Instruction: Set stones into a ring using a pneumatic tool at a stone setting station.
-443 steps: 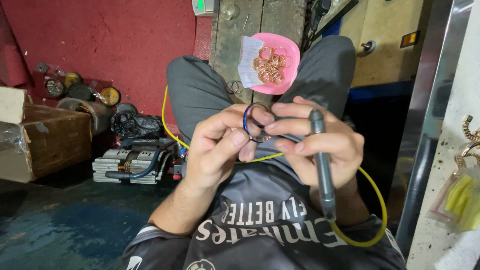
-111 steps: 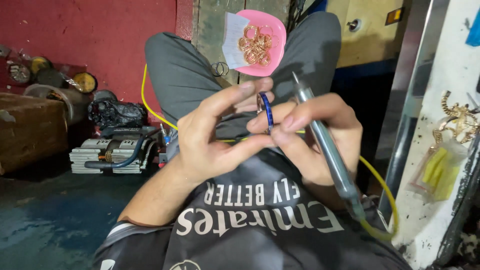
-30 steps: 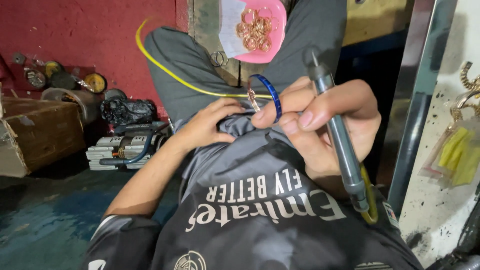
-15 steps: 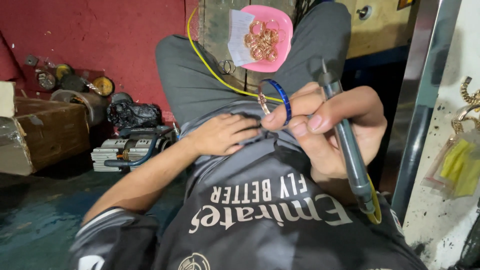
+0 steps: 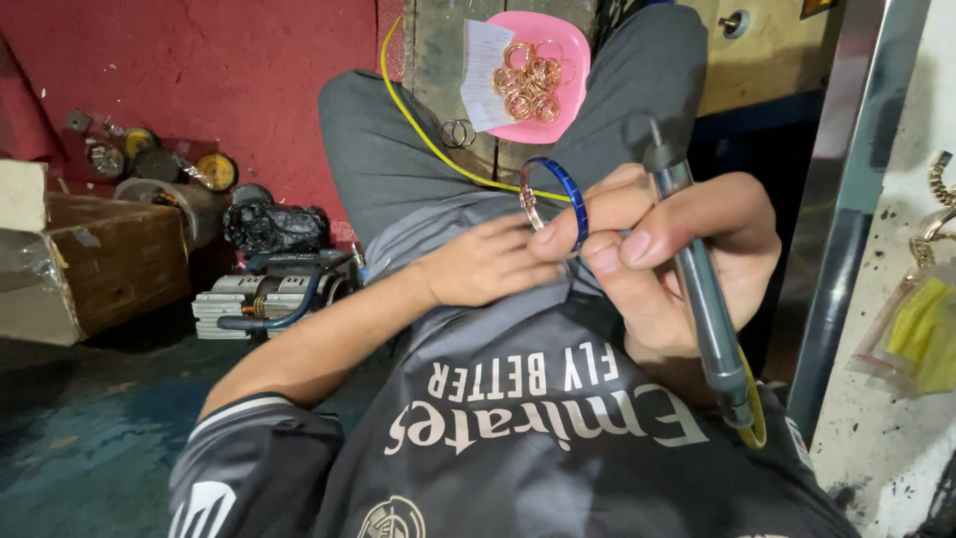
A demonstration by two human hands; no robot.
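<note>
My right hand (image 5: 667,254) pinches a blue bangle (image 5: 564,197) with a gold clasp between thumb and forefinger, and also grips a grey pen-shaped tool (image 5: 697,289) with a yellow hose (image 5: 418,125) trailing from it. My left hand (image 5: 488,267) lies flat on the grey shirt on my lap, fingers spread, just below the bangle and holding nothing. A pink bowl (image 5: 573,50) of gold-coloured rings with a white paper slip rests on a wooden block between my knees.
Two small metal rings (image 5: 458,132) lie on the wooden block (image 5: 438,60). A cardboard box (image 5: 90,259), a small machine (image 5: 269,294) and round discs (image 5: 159,164) sit on the floor at left by a red wall. A metal post (image 5: 846,199) stands at right.
My left hand has let go of the bangle and dropped onto my lap. The right hand alone now holds the bangle and the tool, raised slightly.
</note>
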